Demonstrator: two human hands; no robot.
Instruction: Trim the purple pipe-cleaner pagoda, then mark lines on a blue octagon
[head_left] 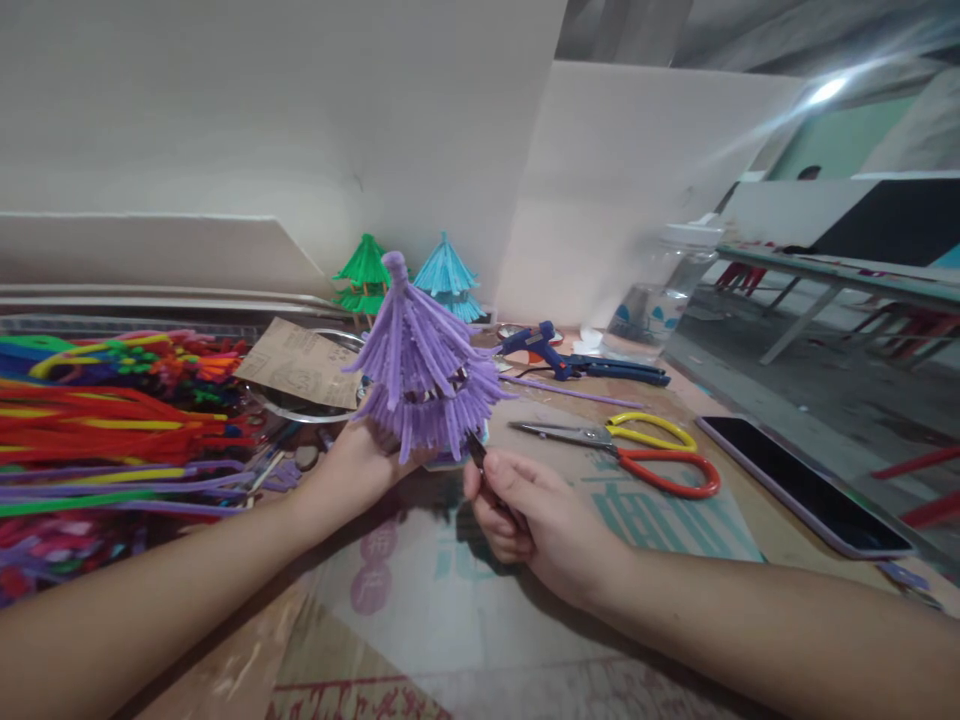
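Observation:
A purple pipe-cleaner pagoda (420, 365) with two tiers of bristly roofs stands upright over the cardboard-covered table (420, 640). My left hand (360, 465) grips its base from the left and below. My right hand (529, 520) is closed around a small dark tool (477, 450), whose tip touches the lower roof's edge. What kind of tool it is stays hidden by my fingers.
A pile of coloured pipe cleaners (105, 420) lies at the left. Green (365, 275) and blue (448, 278) pagodas stand at the back. A blue glue gun (536, 345), dark pliers (626, 370), yellow-and-red scissors (637, 455) and a phone (806, 485) lie to the right.

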